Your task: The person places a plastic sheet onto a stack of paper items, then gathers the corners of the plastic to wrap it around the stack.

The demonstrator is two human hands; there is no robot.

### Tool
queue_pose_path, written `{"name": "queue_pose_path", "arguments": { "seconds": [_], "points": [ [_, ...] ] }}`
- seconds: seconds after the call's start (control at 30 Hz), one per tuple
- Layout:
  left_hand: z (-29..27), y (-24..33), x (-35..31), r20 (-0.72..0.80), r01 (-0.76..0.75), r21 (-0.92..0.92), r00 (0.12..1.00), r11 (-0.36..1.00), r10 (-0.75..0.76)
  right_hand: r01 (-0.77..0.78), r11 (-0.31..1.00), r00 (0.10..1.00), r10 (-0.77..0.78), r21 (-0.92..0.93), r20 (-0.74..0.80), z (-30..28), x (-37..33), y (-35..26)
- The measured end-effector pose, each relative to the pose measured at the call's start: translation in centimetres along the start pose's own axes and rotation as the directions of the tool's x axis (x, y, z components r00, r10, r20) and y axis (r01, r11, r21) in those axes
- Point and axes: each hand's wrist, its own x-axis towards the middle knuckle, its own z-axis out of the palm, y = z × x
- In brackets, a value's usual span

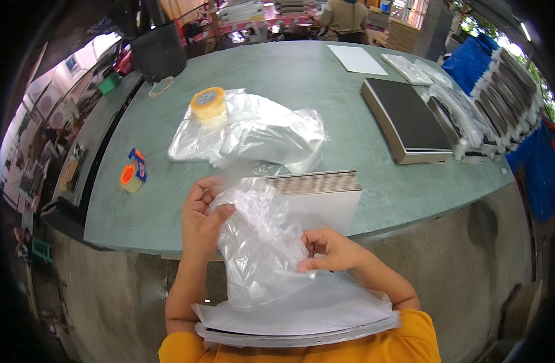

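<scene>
My left hand [203, 213] pinches a clear plastic bag [256, 242] by its far left edge. Lower down, my right hand [330, 249] grips the same bag at its right side with curled fingers. The crumpled bag hangs between both hands. Just behind it, at the table's near edge, is a stack of thin boards [326, 202] with a white face toward me; the bag covers its left part. Against my body lies a flat stack wrapped in clear plastic [326, 311], partly under the bag.
On the green table [277, 78] lie loose plastic bags [271, 130] with a tape roll [208, 104] on top. A tape dispenser [133, 172] sits left. A black-topped board stack [407, 118], wrapped stacks [501, 103] and a white sheet [356, 59] are right. A person [345, 21] stands beyond.
</scene>
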Motion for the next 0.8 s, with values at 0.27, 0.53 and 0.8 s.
{"name": "queue_pose_path", "arguments": {
  "seconds": [0.27, 0.53, 0.8],
  "points": [
    [-0.4, -1.1, -0.5, 0.310, -0.128, 0.334, 0.951, 0.934, 0.020, 0.171, 0.941, 0.939, -0.065, 0.293, -0.338, -0.1, 0.2, -1.8],
    [-1.0, -1.2, -1.0, 0.135, -0.029, 0.292, 0.991, 0.956, -0.011, 0.387, 0.831, 0.902, -0.251, 0.399, -0.351, -0.2, -0.1, -3.1],
    [-1.5, -0.7, -1.8, 0.193, -0.162, 0.602, 0.980, 0.781, 0.055, 0.134, 0.991, 0.884, -0.119, 0.001, -0.451, 1.0, -0.1, -2.3]
  ]
}}
